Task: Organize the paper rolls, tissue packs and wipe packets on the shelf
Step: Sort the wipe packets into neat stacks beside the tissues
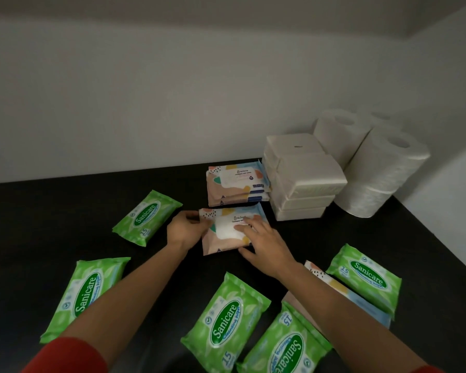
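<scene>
Head view: pinching the left edge of a pastel wipe packet (226, 234) with the curled fingers of the left hand (187, 228); resting the right hand (264, 244) flat on its top, fingers straight and spread. Holding that packet on or just above the dark shelf (51, 211), cannot tell which, just in front of a stack of like packets (237, 185), beside stacked tissue packs (306, 179) and paper rolls (382, 168) in the right rear corner. Lying scattered round both arms: five green Sanicare packets (228, 321), plus another pastel packet (331, 281) under the right forearm.
</scene>
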The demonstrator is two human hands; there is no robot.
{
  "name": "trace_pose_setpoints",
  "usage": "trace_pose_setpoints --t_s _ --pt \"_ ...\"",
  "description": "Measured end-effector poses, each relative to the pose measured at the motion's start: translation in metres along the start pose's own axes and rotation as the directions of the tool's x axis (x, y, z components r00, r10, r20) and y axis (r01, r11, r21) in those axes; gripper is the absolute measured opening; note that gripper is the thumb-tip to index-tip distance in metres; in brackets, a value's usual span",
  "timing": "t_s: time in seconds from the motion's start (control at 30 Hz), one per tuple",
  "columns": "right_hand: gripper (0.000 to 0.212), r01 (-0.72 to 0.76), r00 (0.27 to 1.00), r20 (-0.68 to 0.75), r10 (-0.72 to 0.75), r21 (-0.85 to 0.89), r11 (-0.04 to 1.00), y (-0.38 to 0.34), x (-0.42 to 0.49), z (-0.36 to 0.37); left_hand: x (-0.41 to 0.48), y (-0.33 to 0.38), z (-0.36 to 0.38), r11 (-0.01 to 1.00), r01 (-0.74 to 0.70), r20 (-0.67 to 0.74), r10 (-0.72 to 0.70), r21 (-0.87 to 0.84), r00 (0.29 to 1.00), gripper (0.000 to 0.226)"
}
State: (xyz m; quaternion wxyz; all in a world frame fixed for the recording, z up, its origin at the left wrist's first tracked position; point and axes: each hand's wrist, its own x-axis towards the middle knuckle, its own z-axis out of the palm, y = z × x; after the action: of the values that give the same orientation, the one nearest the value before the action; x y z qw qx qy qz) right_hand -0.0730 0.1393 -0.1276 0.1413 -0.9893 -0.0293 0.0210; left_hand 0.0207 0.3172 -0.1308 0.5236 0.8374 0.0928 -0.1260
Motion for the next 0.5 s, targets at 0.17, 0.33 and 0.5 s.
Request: trace_pose_setpoints --t_s 0.17,0.33,0.5 --pt "0.057 -0.041 0.999 -0.018 0.041 0.008 0.999 -0.002 0.001 0.000 0.003 0.000 0.005 0.994 -0.046 -0.013 0.048 0.098 0.999 0.041" --pt "0.056 -0.069 0.995 -0.074 0.069 0.003 0.998 0.000 0.002 -0.002 0.007 0.006 0.012 0.983 -0.071 -0.013 0.074 0.168 0.997 0.032" --pt "0.057 -0.095 0.990 -0.103 0.093 -0.013 0.995 0.007 -0.001 0.000 0.009 0.013 0.018 0.968 -0.059 0.005 0.060 0.243 0.998 0.024"
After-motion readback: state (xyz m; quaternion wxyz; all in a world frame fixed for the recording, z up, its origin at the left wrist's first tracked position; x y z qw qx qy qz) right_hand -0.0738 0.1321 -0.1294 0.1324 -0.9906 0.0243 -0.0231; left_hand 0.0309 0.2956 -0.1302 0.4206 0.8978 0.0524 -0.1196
